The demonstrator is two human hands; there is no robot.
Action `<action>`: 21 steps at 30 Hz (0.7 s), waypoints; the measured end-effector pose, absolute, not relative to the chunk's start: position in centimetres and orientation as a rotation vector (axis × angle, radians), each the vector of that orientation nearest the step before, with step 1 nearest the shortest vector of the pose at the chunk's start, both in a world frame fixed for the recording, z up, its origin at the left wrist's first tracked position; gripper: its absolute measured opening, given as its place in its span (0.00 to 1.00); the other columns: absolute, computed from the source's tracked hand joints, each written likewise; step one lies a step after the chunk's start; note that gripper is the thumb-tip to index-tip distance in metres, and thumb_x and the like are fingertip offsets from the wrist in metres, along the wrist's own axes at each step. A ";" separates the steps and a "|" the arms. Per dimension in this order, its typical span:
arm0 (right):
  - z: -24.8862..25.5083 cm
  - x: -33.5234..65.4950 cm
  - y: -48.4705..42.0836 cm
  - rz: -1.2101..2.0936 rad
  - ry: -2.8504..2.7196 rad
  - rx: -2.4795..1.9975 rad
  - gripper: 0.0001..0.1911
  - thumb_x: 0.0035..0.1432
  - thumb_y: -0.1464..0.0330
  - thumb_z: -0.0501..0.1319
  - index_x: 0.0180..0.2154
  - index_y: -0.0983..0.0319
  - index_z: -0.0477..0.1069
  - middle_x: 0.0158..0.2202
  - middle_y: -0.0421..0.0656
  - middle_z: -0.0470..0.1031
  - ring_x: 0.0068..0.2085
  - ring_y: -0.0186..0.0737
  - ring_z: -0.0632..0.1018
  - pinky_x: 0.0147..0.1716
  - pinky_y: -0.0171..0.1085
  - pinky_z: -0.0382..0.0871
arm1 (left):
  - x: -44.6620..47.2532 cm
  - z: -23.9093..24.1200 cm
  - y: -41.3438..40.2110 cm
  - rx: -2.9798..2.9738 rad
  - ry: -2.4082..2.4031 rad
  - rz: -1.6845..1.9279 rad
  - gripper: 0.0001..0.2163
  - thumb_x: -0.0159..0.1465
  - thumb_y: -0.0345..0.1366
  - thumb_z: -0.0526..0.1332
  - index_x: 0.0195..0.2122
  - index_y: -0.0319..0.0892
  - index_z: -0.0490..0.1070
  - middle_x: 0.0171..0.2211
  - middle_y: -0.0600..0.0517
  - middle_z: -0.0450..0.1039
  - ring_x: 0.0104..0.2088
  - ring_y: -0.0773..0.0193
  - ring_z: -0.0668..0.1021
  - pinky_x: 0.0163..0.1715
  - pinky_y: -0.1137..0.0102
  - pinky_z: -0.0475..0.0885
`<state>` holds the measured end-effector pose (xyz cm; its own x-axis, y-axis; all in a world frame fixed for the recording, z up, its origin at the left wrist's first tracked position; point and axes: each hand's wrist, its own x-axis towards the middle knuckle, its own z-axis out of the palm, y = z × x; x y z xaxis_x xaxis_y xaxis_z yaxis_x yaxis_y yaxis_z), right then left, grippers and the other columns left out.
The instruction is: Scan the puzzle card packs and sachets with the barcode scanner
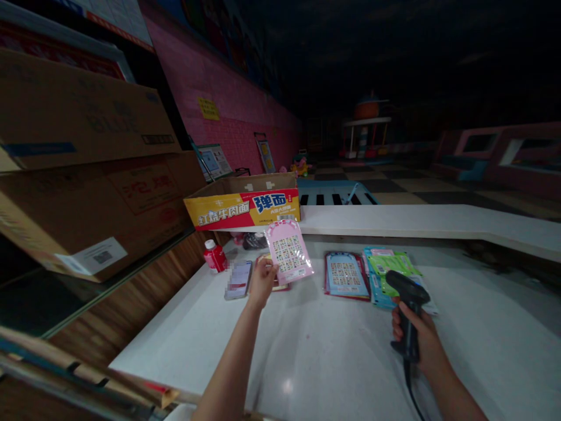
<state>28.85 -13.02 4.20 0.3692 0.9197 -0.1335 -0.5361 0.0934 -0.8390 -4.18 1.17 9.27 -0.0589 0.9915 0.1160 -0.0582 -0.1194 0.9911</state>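
My left hand (262,282) pinches the lower left corner of a pink sticker pack (289,251) and holds it up above the white counter (333,351). My right hand (418,339) is wrapped round the grip of a black handheld barcode scanner (405,295), whose head points toward the packs. Its cable hangs down past my wrist. Beneath the raised pack lies another pack (280,285), mostly hidden.
A phone (239,279) and a small red bottle (214,256) sit left of my left hand. A blue sticker pack (346,275) and green-blue packs (388,266) lie ahead. An open yellow-red carton (245,209) stands behind. Large cardboard boxes (87,175) fill shelves at left.
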 end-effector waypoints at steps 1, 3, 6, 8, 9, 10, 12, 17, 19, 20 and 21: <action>4.2 28.8 -13.0 1.150 -0.497 -0.958 0.24 0.41 0.56 0.75 0.37 0.60 0.71 0.18 0.33 0.69 0.15 0.29 0.68 0.12 0.28 0.61 | -3.4 8.8 1.2 1.216 1.130 1.371 0.21 0.50 0.51 0.68 0.33 0.44 0.60 0.25 0.56 0.73 0.23 0.65 0.76 0.23 0.70 0.73; 4.2 28.8 -13.0 1.157 -0.510 -0.954 0.25 0.42 0.56 0.75 0.38 0.60 0.71 0.19 0.33 0.69 0.15 0.29 0.68 0.12 0.28 0.61 | -1.8 7.8 1.3 1.208 1.101 1.386 0.20 0.51 0.50 0.67 0.34 0.44 0.60 0.23 0.58 0.71 0.22 0.67 0.74 0.21 0.73 0.70; 4.1 28.7 -13.1 1.170 -0.542 -0.976 0.25 0.42 0.55 0.74 0.39 0.59 0.70 0.19 0.33 0.69 0.15 0.29 0.68 0.12 0.28 0.61 | 0.2 6.3 1.5 1.189 1.014 1.425 0.20 0.51 0.46 0.69 0.35 0.44 0.60 0.22 0.59 0.69 0.20 0.71 0.70 0.20 0.78 0.64; 4.0 28.5 -13.2 1.180 -0.571 -0.996 0.26 0.43 0.55 0.74 0.39 0.59 0.70 0.19 0.33 0.69 0.15 0.29 0.68 0.12 0.29 0.61 | 1.3 5.5 1.8 1.176 0.967 1.476 0.19 0.50 0.44 0.69 0.34 0.44 0.61 0.24 0.59 0.69 0.22 0.71 0.71 0.22 0.78 0.64; 3.9 28.5 -13.2 1.185 -0.586 -1.002 0.26 0.43 0.55 0.74 0.39 0.59 0.70 0.19 0.33 0.69 0.15 0.30 0.67 0.12 0.29 0.61 | 1.9 5.1 1.9 1.174 0.959 1.513 0.18 0.50 0.44 0.69 0.34 0.44 0.62 0.25 0.58 0.69 0.23 0.71 0.71 0.23 0.78 0.65; 3.8 28.4 -13.2 1.190 -0.599 -1.005 0.26 0.43 0.55 0.74 0.40 0.60 0.70 0.19 0.33 0.69 0.15 0.30 0.67 0.12 0.29 0.61 | 2.3 4.8 2.0 1.176 0.959 1.553 0.17 0.50 0.43 0.69 0.33 0.43 0.63 0.26 0.57 0.69 0.25 0.71 0.72 0.24 0.77 0.65; 3.7 28.4 -13.2 1.200 -0.617 -1.004 0.25 0.44 0.55 0.74 0.40 0.60 0.70 0.19 0.33 0.70 0.15 0.29 0.67 0.12 0.29 0.60 | 3.2 4.3 2.3 1.182 0.965 1.616 0.16 0.50 0.43 0.70 0.32 0.42 0.66 0.29 0.56 0.70 0.26 0.70 0.72 0.25 0.77 0.65; 3.6 28.1 -13.2 1.227 -0.666 -0.986 0.23 0.47 0.55 0.72 0.41 0.59 0.69 0.20 0.33 0.69 0.15 0.28 0.66 0.12 0.28 0.60 | 4.8 2.5 2.7 1.151 0.932 1.661 0.15 0.50 0.42 0.70 0.32 0.41 0.69 0.31 0.53 0.71 0.30 0.68 0.74 0.29 0.75 0.67; 3.7 27.9 -13.4 1.260 -0.714 -0.984 0.23 0.48 0.55 0.72 0.41 0.58 0.69 0.20 0.33 0.68 0.14 0.28 0.66 0.12 0.28 0.59 | 5.1 1.9 2.8 1.125 0.930 1.680 0.15 0.50 0.43 0.71 0.32 0.41 0.69 0.31 0.53 0.71 0.31 0.67 0.75 0.31 0.74 0.68; 3.7 27.8 -13.4 1.281 -0.744 -0.983 0.23 0.48 0.55 0.71 0.41 0.58 0.69 0.20 0.33 0.68 0.14 0.28 0.65 0.11 0.28 0.59 | 5.2 1.6 2.8 1.115 0.932 1.689 0.15 0.49 0.42 0.71 0.32 0.41 0.69 0.31 0.53 0.71 0.31 0.67 0.75 0.32 0.73 0.68; 3.7 27.7 -13.5 1.301 -0.777 -0.983 0.23 0.49 0.55 0.71 0.42 0.58 0.69 0.20 0.33 0.68 0.14 0.28 0.65 0.11 0.28 0.59 | 5.3 1.4 2.8 1.108 0.933 1.696 0.15 0.49 0.42 0.71 0.32 0.41 0.69 0.31 0.53 0.71 0.31 0.67 0.74 0.32 0.73 0.68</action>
<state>27.72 -13.52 3.70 0.1316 0.9892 -0.0651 -0.4116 -0.0053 -0.9113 5.27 2.83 1.39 -0.2152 0.9359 0.2788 -0.2658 -0.3308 0.9055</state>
